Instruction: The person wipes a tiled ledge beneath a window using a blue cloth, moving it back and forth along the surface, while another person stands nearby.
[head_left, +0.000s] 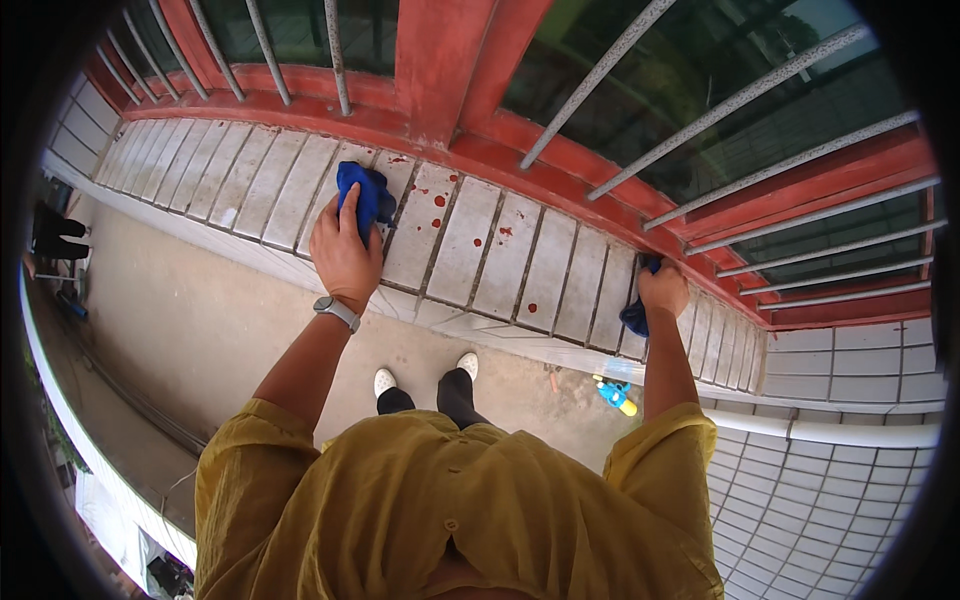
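My left hand (346, 244), with a watch at its wrist, presses a blue cloth (364, 196) onto the white-tiled window sill (457, 259). At the right, my right hand (663, 289) grips a darker blue cloth (635, 316) on the same sill, close under the red window frame (559, 182). Part of this cloth is hidden behind the hand. Between the hands, several red spots (439, 201) and smears mark the tiles, and dark lines run along the joints.
Speckled metal bars (675, 124) stand in front of the windows. On the concrete floor (225, 281) lies a blue and yellow plastic toy (616, 395), near my white shoes (385, 381). A white pipe (862, 433) runs along the tiled wall at right. Another person's dark-clothed legs (60, 238) show at far left.
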